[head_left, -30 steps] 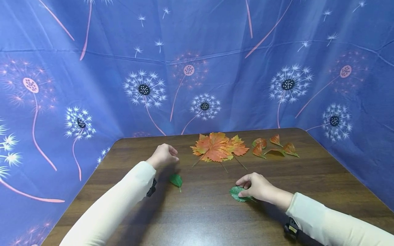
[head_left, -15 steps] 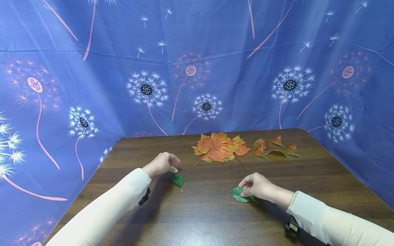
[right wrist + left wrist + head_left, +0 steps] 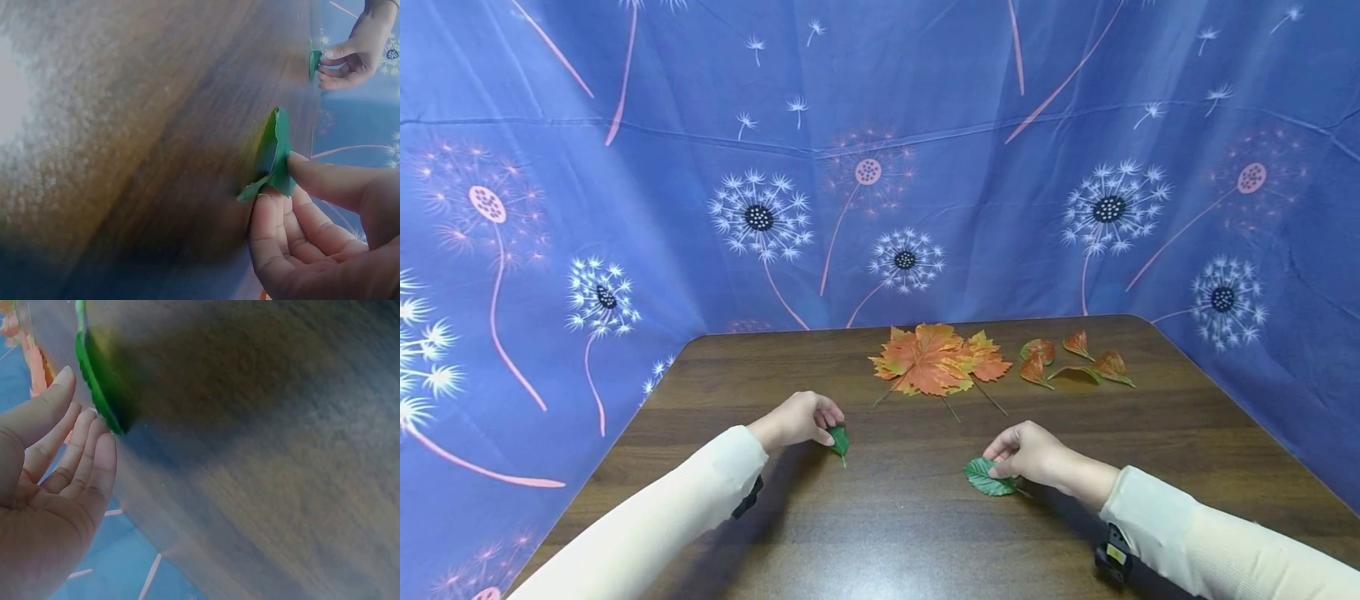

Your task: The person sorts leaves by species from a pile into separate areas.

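My left hand [image 3: 805,419] is over a small green leaf [image 3: 839,442] on the left of the table, covering part of it. The left wrist view has that green leaf [image 3: 100,384] at the fingertips, with the thumb apart from it and a gap between thumb and fingers. On the right, my right hand [image 3: 1032,454] pinches a second green leaf [image 3: 987,477] low over the table. Close up in the right wrist view, this ridged leaf [image 3: 280,150] lies between the thumb and the fingers of the right hand [image 3: 325,231].
Orange maple leaves [image 3: 931,362] with thin stems lie overlapped at the back middle of the wooden table [image 3: 880,517]. Several small red-green leaves [image 3: 1037,350] are at the back right. A blue dandelion-print cloth [image 3: 970,167] hangs behind the table.
My left hand has come down and toward me, from beyond the small green leaf to over it. The right hand stays put with its leaf. The head view has shifted slightly.
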The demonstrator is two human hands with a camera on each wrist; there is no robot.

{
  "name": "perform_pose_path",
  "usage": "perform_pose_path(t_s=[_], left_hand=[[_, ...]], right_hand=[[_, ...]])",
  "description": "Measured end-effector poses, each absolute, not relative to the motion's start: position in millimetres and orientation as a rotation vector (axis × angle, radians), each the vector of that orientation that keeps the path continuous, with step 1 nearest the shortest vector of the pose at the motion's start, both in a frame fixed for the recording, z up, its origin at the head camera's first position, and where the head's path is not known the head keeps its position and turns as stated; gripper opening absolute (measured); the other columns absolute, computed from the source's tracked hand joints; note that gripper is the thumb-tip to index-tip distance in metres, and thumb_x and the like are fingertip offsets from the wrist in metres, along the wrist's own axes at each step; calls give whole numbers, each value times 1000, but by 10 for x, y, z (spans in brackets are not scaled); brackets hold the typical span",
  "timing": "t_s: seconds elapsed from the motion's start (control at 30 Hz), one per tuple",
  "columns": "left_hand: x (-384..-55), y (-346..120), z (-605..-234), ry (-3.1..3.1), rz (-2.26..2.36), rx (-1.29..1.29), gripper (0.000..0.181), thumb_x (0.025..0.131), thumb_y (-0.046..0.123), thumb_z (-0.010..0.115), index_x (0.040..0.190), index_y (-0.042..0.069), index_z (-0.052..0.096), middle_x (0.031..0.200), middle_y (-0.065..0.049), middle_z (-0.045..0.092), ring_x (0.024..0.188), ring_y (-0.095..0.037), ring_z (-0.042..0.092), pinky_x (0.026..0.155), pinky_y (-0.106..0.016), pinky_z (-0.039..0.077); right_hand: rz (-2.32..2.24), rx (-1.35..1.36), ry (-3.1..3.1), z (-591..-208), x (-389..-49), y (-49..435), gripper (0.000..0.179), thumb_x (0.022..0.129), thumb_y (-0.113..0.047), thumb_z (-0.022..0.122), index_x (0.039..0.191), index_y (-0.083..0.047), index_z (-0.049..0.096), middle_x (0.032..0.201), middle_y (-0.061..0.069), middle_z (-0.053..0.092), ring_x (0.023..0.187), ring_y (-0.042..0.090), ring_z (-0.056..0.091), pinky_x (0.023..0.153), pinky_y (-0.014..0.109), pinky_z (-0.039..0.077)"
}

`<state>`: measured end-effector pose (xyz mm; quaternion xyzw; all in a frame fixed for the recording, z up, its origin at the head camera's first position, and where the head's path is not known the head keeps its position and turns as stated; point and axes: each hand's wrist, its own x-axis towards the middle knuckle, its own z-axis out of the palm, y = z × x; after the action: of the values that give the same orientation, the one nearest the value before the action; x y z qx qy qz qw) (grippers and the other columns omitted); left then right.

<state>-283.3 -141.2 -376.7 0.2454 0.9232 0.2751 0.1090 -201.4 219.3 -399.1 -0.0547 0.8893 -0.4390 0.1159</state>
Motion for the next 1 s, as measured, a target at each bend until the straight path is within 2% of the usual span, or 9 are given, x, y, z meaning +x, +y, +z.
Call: perform_pose_path(t_s=[0.23,0.4,0.6,0.87,1.0], left_hand=[[-2811,-1383,-3839,2753,775,747,26,71,-3,81,95,2,72,83,-10,65,71,-12,55,66,-24,47],[-2800,-1390,-3870,2804,685,868,29,69,-2,83,95,3,72,84,-10,61,76,-20,55,67,-24,45],[-2811,-1396,-3888,2894,558,1047,25,65,0,86,83,5,69,86,-9,61,83,-25,60,73,-26,48],[-2864,-1398,-3870,2846,520,904,20,71,-6,79,75,8,66,73,-1,63,69,-10,55,65,-24,47],[-2875,-1447,-3849,2797,508,975,18,70,-3,80,72,7,66,67,1,63,62,-4,50,60,-19,44]], right_hand=[[-1300,-160,2585,-3995,-2004,2206,17,76,0,77,92,4,71,76,4,64,69,13,56,58,29,50],[-1312,-142,2575,-4006,-2005,2196,17,75,1,77,91,3,71,75,4,63,69,14,56,58,29,50],[-1321,-172,2538,-4006,-2039,2232,18,76,-1,76,92,4,71,75,3,65,69,13,57,59,29,50],[-1345,-176,2380,-3976,-2164,2296,17,80,0,73,95,7,71,74,2,70,64,12,60,63,30,53],[-1357,-184,2332,-3991,-2190,2315,17,81,1,73,96,9,70,75,1,70,64,12,61,64,29,54]])
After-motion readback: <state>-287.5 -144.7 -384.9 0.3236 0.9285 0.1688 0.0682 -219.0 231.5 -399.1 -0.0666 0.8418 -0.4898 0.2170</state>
